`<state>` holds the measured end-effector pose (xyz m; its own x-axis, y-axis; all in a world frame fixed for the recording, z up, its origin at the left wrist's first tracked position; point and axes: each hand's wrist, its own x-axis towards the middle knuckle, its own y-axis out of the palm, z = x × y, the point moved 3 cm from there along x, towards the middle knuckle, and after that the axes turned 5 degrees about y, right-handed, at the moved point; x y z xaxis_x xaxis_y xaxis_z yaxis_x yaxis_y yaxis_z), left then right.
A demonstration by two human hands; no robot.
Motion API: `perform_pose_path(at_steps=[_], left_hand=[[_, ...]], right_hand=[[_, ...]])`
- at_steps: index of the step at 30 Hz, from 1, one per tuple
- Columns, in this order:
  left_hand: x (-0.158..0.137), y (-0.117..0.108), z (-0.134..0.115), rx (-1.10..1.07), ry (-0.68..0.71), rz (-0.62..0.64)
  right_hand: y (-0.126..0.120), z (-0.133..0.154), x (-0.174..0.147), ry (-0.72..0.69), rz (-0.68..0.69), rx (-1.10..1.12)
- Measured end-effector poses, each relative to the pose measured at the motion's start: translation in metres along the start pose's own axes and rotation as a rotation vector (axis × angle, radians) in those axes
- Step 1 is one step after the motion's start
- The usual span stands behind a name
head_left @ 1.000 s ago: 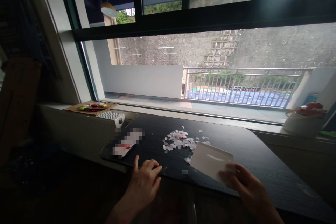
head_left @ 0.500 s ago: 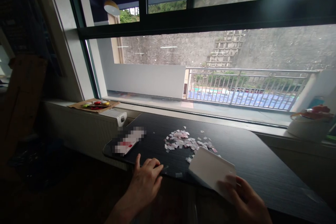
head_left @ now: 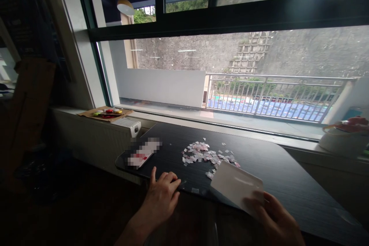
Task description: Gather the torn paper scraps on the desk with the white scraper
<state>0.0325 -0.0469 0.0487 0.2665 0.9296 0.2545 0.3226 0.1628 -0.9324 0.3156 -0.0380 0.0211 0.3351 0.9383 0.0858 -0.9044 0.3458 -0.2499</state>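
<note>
My right hand (head_left: 272, 213) grips the near right corner of a white rectangular piece with rounded corners (head_left: 238, 184); it has a slight sheen, and I cannot tell whether it is a card or a shallow lid. It is tilted over the near side of the table, its far left corner by a pile of small white and pinkish paper scraps (head_left: 198, 152). At the front edge of the black table (head_left: 253, 153) rests my left hand (head_left: 163, 194), fingers partly bent and apart. A small clear scrap (head_left: 183, 182) lies by its fingertips, another (head_left: 195, 190) to the right.
A blurred-out white and red flat object (head_left: 142, 155) lies at the table's left end. Beyond it are a white radiator (head_left: 92, 127) and brown paper (head_left: 86, 113) with colourful items (head_left: 108, 112). A large window backs the table; a white container (head_left: 336, 142) stands on the right sill.
The white rectangular piece and my right hand have shifted slightly to the right and tilted a little. The left hand stays at the table edge. The camera view has moved slightly.
</note>
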Motion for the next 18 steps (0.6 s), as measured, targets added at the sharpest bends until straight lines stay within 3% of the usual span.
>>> perform_pose_path(at_steps=[4, 11, 18], left_hand=[[0.000, 0.001, 0.000, -0.001, 0.004, -0.023], [0.000, -0.001, 0.000, -0.013, 0.010, -0.018], [0.000, -0.001, -0.001, -0.007, 0.002, 0.000]], right_hand=[[-0.011, -0.002, 0.009, -0.005, -0.008, -0.040], [0.009, 0.000, 0.009, -0.035, 0.071, -0.021], [0.011, -0.002, 0.011, 0.026, 0.135, 0.044]])
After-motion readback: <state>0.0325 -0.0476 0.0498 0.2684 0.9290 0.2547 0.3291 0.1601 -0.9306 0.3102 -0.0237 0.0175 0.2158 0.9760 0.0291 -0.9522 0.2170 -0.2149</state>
